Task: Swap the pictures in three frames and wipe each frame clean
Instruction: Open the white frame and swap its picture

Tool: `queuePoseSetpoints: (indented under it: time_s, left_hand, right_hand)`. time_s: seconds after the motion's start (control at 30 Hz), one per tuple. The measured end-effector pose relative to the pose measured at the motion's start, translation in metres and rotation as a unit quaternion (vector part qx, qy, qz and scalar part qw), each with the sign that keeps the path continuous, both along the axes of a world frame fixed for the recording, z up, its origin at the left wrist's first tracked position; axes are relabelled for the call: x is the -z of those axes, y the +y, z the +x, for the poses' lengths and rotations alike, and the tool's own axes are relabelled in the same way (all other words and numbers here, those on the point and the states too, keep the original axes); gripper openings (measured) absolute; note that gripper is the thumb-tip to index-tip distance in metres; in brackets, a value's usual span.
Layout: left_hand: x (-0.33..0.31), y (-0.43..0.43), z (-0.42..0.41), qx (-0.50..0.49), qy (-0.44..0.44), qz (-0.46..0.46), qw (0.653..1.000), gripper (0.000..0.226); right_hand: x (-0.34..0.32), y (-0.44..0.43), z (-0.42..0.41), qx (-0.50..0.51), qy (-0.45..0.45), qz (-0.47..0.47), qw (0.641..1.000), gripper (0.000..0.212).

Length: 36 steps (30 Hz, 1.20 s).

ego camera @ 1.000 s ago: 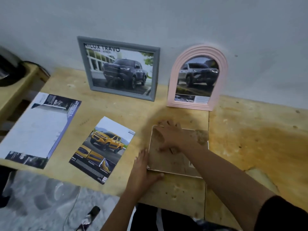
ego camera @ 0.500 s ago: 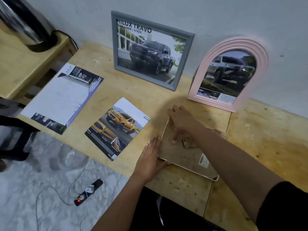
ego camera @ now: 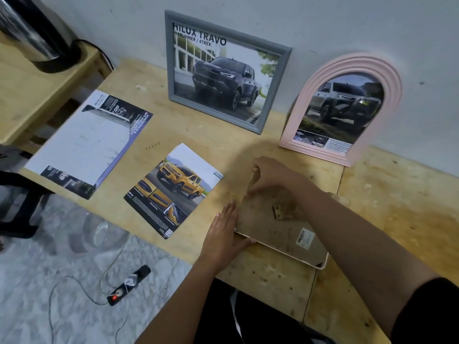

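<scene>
Frame [ego camera: 320,265] lies face-down at the table [ego camera: 397,207] front edge, just right of the yellow-truck print [ego camera: 173,189], brown board [ego camera: 268,234] facing up. R hand [ego camera: 270,175] is on the far-left corner, fingers curled round the board edge, and that corner looks raised off the rim. L hand [ego camera: 223,234] lies flat, fingers straight along the left side, thumb against the near edge, pinning the frame and gripping nothing.

Handling, my read: the board's thin fibreboard, light, a bit flexy, so it'll bow or crease if yanked from one corner. Better to peel it up slowly along the left side, w/ the 2nd hand shifting under the lifted edge asap. The hinged tab [ego camera: 279,212] mid-board looks flimsy, not a handle. The sticker [ego camera: 304,238] end is hard against the rim, so that side probably comes out last.

Can't tell if there's glazing underneath. If so, it's loose once the board's out, slippery and breakable, so keep the frame flat, don't tip it.

Grey frame [ego camera: 171,58] and arch frame [ego camera: 347,63] lean on the wall behind, both w/ truck pics in. Brochure [ego camera: 89,142] lies well off to the left.
</scene>
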<state>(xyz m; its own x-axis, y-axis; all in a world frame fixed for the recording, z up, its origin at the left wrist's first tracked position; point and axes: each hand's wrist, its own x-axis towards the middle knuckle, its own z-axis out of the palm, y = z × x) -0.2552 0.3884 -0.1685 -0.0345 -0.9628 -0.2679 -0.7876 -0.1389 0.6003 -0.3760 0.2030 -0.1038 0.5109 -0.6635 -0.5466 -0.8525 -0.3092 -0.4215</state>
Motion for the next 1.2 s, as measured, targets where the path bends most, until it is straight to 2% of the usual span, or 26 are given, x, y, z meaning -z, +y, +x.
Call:
queuePoseSetpoints:
  time_s: [0.33, 0.47, 0.6, 0.7, 0.77, 0.8, 0.83, 0.9, 0.93, 1.0, 1.1, 1.2]
  left_hand:
    - [0.001, -0.001, -0.001, -0.019, 0.024, -0.015, 0.999, 0.089]
    - [0.000, -0.002, -0.001, -0.028, 0.026, -0.009, 0.999, 0.091]
    - [-0.003, -0.001, -0.002, -0.028, 0.023, -0.007, 0.999, 0.092]
    - [-0.003, -0.001, -0.001, -0.018, 0.017, -0.004, 1.000, 0.093]
    - [-0.002, -0.002, 0.000, -0.008, 0.012, -0.006, 1.000, 0.091]
    - [-0.001, -0.002, 0.000, -0.005, 0.012, -0.007, 1.000, 0.092]
    - [-0.001, -0.002, 0.000, -0.003, 0.013, -0.006, 1.000, 0.094]
    - [0.000, -0.001, -0.001, -0.003, 0.007, -0.005, 1.000, 0.102]
    - [0.001, -0.001, 0.000, -0.003, 0.001, -0.008, 1.000, 0.106]
    - [0.004, 0.000, 0.000, -0.004, -0.008, -0.015, 1.000, 0.114]
    - [0.006, 0.000, -0.001, -0.006, -0.014, -0.016, 1.000, 0.115]
    - [0.004, -0.001, -0.001, -0.002, -0.019, -0.016, 1.000, 0.107]
  right_hand:
    - [-0.011, -0.003, -0.016, 0.120, -0.096, 0.031, 0.988, 0.025]
    - [-0.029, -0.003, -0.022, 0.134, -0.135, -0.018, 0.982, 0.004]
    - [-0.062, -0.006, -0.034, 0.181, -0.188, -0.069, 0.963, 0.010]
    - [-0.079, -0.001, -0.056, 0.271, -0.278, -0.066, 0.919, 0.017]
    - [-0.079, 0.008, -0.076, 0.353, -0.337, -0.084, 0.868, 0.018]
    - [-0.075, 0.014, -0.087, 0.409, -0.362, -0.097, 0.832, 0.018]
    - [-0.066, 0.020, -0.099, 0.480, -0.384, -0.102, 0.782, 0.018]
    - [-0.049, 0.040, -0.124, 0.626, -0.454, -0.064, 0.631, 0.020]
    - [-0.041, 0.053, -0.137, 0.674, -0.491, -0.043, 0.550, 0.021]
    - [-0.023, 0.082, -0.161, 0.732, -0.526, -0.030, 0.432, 0.021]
    - [-0.002, 0.126, -0.184, 0.794, -0.530, -0.026, 0.297, 0.015]
    - [0.010, 0.159, -0.194, 0.819, -0.538, -0.034, 0.195, 0.015]
